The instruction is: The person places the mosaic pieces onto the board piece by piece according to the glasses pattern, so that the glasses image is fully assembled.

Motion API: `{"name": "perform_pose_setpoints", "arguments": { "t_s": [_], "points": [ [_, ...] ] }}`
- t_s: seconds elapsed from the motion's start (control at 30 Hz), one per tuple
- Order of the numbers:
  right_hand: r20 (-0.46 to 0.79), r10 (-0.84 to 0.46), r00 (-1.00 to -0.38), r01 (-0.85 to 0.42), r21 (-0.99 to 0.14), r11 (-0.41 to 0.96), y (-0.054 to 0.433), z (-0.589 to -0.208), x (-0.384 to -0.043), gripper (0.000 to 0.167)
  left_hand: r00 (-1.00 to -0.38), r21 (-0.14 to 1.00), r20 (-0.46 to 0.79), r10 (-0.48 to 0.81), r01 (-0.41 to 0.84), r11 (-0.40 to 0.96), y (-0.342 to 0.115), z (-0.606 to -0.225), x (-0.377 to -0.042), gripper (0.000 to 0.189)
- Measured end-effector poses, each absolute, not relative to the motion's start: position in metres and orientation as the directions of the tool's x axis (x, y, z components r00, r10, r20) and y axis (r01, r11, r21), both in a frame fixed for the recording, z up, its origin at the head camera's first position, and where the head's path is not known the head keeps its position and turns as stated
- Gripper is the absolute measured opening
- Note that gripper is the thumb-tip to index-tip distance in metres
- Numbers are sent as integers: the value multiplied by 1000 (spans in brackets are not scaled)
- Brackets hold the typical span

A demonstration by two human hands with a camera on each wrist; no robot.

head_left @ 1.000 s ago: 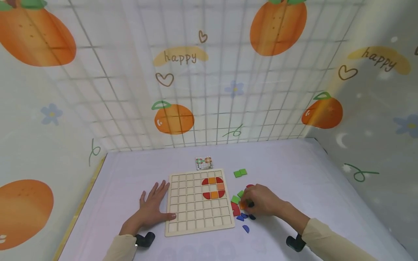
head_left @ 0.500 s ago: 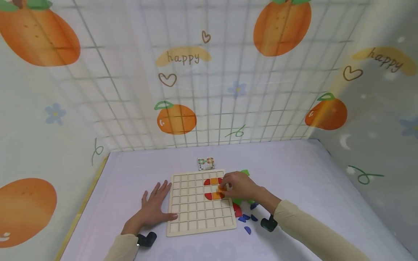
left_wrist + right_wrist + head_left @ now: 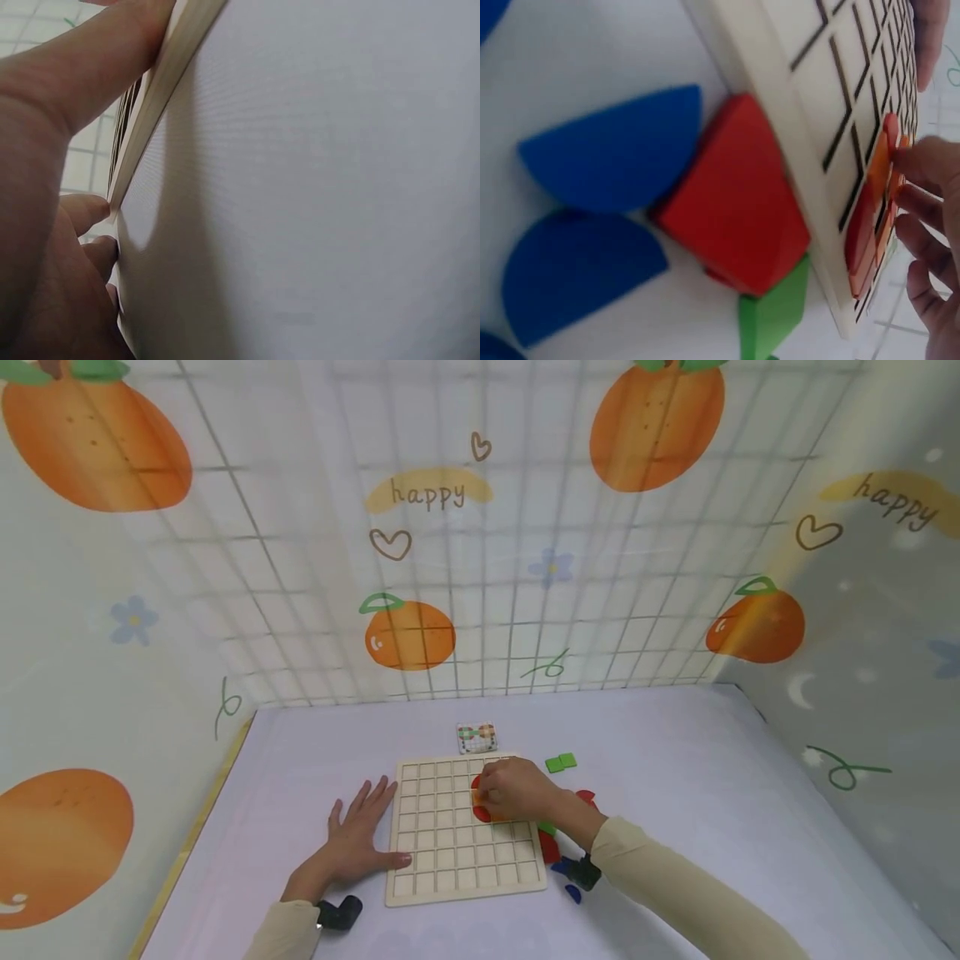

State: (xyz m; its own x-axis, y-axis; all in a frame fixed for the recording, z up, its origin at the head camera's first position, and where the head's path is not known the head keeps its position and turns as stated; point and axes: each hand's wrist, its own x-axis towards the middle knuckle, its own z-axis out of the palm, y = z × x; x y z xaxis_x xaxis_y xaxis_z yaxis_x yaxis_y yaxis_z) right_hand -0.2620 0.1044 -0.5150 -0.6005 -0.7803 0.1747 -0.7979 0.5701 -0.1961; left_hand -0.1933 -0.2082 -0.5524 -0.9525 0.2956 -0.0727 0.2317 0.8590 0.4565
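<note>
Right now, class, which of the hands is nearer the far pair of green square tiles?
Right. The right hand is over the wooden grid board, left of the green square tiles; the left hand is at the board's left edge.

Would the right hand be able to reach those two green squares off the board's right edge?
Probably yes: the green squares lie close by the right hand, and nothing visible stands between them, though it seems busy with an orange piece on the board.
</note>
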Motion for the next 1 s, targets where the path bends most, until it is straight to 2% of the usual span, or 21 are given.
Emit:
{"name": "perform_pose_setpoints", "arguments": {
  "t_s": [0.27, 0.5, 1.0],
  "points": [
    [212, -765, -609, -793, -168, 585, 104, -517, -257, 10, -953, 452, -60, 296, 239, 860, -209, -552, -192, 126],
    [158, -799, -580, -815, -99, 572, 105, -515, -254, 14, -954, 453, -46, 297, 245, 857, -206, -548, -191, 123],
    [99, -789, -606, -794, -136, 592, 109, -513, -250, 27, -953, 453, -55, 299, 243, 858, -205, -547, -191, 123]
  ]
}}
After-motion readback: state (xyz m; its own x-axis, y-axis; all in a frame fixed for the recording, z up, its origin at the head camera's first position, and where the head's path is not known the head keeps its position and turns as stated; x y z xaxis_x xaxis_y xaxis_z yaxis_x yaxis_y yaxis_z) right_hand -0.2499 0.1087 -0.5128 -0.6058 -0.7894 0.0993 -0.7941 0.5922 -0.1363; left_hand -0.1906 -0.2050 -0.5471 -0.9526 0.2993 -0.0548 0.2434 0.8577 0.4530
